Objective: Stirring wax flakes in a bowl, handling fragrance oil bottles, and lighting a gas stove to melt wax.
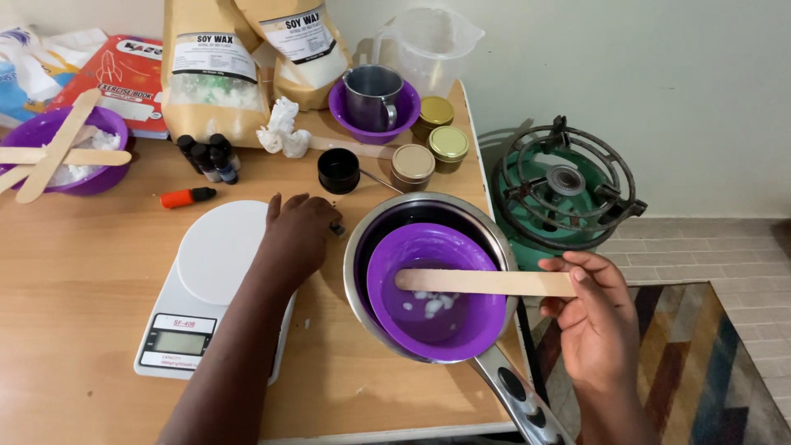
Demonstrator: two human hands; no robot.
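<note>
Right hand (595, 317) gripping flat wooden stick (482, 283) across purple bowl (437, 292) inside metal pot (428, 276), left hand (298, 235) flat and open on tabletop (74, 280), fingertips partly hidden, pot handle cut off below.

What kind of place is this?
Probably a home candle-making corner: a wooden table holds brown bags of white wax flakes, a white digital kitchen scale and small round gold-lidded tins, with a green gas burner beside it.
</note>
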